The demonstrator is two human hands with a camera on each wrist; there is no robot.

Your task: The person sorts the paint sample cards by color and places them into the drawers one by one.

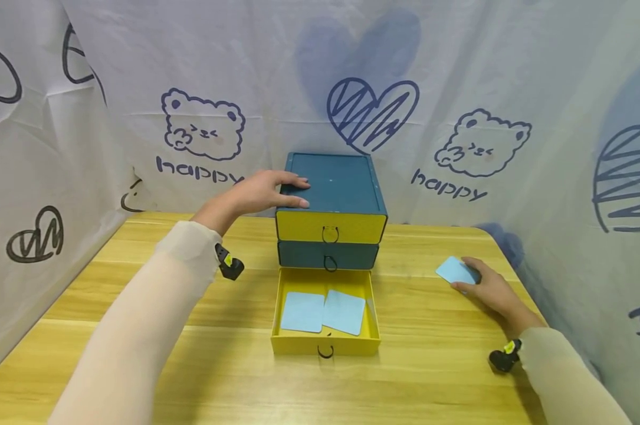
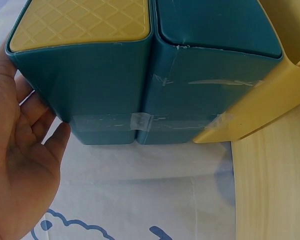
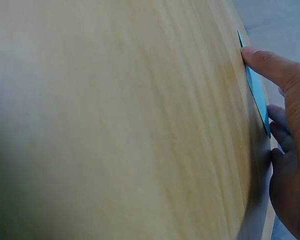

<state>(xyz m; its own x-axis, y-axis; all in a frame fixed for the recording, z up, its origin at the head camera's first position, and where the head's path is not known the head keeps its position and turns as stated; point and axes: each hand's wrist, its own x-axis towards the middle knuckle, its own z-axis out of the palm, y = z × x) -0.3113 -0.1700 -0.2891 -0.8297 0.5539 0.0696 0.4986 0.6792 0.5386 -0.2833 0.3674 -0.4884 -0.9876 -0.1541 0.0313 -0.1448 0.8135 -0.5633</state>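
My left hand [image 1: 261, 192] rests on the top left edge of a small dark teal drawer cabinet [image 1: 335, 183], with thumb and fingers stretched over its top. The bottom yellow drawer [image 1: 326, 346] is pulled out towards me. Inside it lie two light blue square cards, a left card [image 1: 302, 311] and a right card [image 1: 344, 313], side by side. Out to the right, my right hand [image 1: 492, 289] pinches another light blue card [image 1: 456, 270] by its edges, between thumb and fingers. In the right wrist view this card [image 3: 257, 95] appears edge-on, close over the table.
Above the pulled-out drawer are a closed teal drawer [image 1: 304, 255] and a closed yellow drawer [image 1: 301, 227], each with a black loop pull. The cabinet stands on a wooden table [image 1: 235, 366] near its back edge. A printed white cloth [image 1: 288, 71] hangs behind and at both sides.
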